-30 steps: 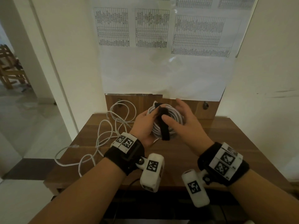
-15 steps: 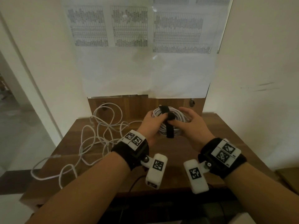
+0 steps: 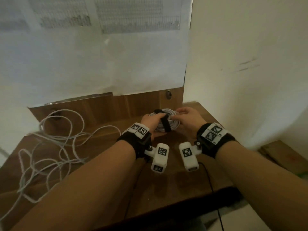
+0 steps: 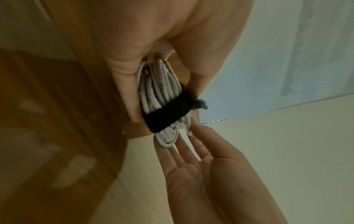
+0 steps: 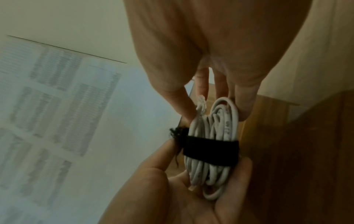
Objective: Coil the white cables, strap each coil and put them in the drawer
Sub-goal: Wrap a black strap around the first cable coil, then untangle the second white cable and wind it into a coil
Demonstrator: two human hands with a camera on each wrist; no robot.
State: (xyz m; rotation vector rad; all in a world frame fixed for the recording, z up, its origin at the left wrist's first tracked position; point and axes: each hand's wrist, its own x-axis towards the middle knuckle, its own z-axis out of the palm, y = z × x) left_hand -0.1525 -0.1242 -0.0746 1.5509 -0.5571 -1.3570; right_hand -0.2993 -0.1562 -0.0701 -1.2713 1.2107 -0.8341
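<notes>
Since a second ago our view has swung right and dipped, so the loose cable now sprawls farther toward nine o'clock, and our hands have kept hold of the coil while our right fingers have slid off the strap to the coil's far edge.

We hold the coiled white cable point(image 3: 168, 121) just above the wooden desk point(image 3: 103, 172), at about twelve o'clock from our wrists, close to the desk's raised back panel point(image 3: 100, 107). Our left hand point(image 3: 152, 123) grips the coil from the nine o'clock side, thumb across the top beside the black strap point(image 3: 165, 125) and fingers curled beneath; the left wrist view shows thumb and fingers clamping the bundled loops point(image 4: 162, 91) with the strap point(image 4: 168, 113) wrapped fully around them. Our right hand point(image 3: 189, 119) pinches the coil's three o'clock edge; in the right wrist view its fingertips point(image 5: 245, 112) close on the outer loops point(image 5: 216, 131) above the strap point(image 5: 210, 153), whose frayed end sticks out at nine o'clock.

Over at nine o'clock the second white cable point(image 3: 55, 140) lies uncoiled in loose loops on the desk, one end trailing off the near edge. Printed sheets point(image 3: 100, 47) hang on the wall behind. We cannot see the drawer.
</notes>
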